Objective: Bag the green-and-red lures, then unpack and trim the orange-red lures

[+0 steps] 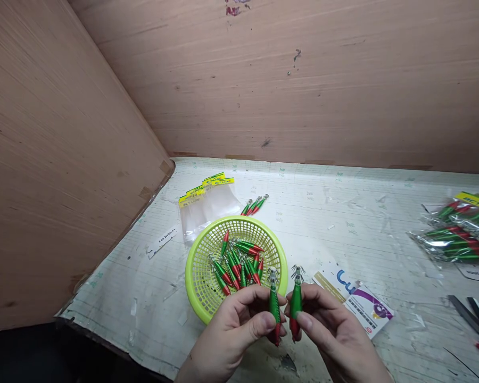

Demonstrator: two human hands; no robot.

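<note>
Between the thumb and fingers of my left hand (243, 324) is a green and red squid jig (275, 306), its ring of hooks pointing up. My right hand (327, 324) pinches a second squid jig (296, 300) of the same colours, also hooks up. The two jigs stand side by side, a small gap apart, in front of a lime-green plastic basket (195, 287). Several more squid jigs (235, 266) lie loose in the basket. Three other jigs (255, 206) lie on the table just behind it. My hands hide part of the basket's near rim.
Clear bags with yellow headers (209, 205) lie behind the basket, near a "Foil Balloons" label (163, 242). Bags filled with jigs (463, 234) are at the right, above scissors (475, 319). A printed card (367, 308) lies beside my right hand. Wooden panels (283, 80) enclose the back and left.
</note>
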